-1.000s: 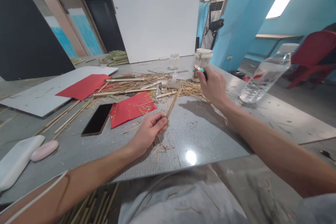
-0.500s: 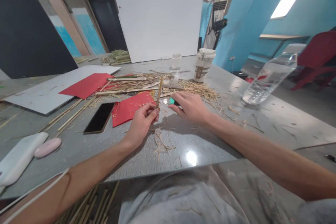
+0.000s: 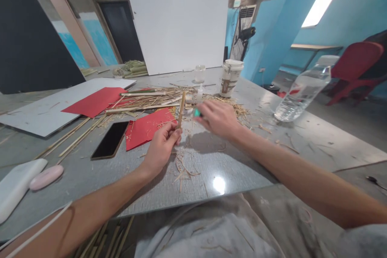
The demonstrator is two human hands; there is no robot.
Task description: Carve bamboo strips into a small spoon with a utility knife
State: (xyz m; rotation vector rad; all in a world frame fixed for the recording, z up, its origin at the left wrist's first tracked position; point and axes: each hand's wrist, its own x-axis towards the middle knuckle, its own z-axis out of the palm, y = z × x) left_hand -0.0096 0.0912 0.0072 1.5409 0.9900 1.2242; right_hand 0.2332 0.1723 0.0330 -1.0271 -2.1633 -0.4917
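My left hand [image 3: 165,140] is closed over the table, pinching the lower end of a tan dried straw stalk [image 3: 182,109] that stands nearly upright. Just to its right, my right hand [image 3: 218,117] is wrapped around a small cutter knife [image 3: 197,112] with a green part and a pale metallic tip. The tip points toward the stalk and is blurred; contact between them cannot be made out. Thin straw shavings [image 3: 183,168] lie on the table below my hands. A red paper sheet [image 3: 148,127] with bits of straw on it lies beside my left hand.
Behind my hands is a straw pile [image 3: 151,100], with a small dropper bottle [image 3: 200,92], a glass jar [image 3: 200,73] and a paper cup [image 3: 231,78] nearby. A water bottle [image 3: 305,92] stands at right. A phone [image 3: 110,140] and a pink oval case [image 3: 46,177] lie left.
My right hand has shifted slightly, the knife now more hidden and blurred by motion. My left hand keeps its hold on the stalk. The whole view has tilted a little.
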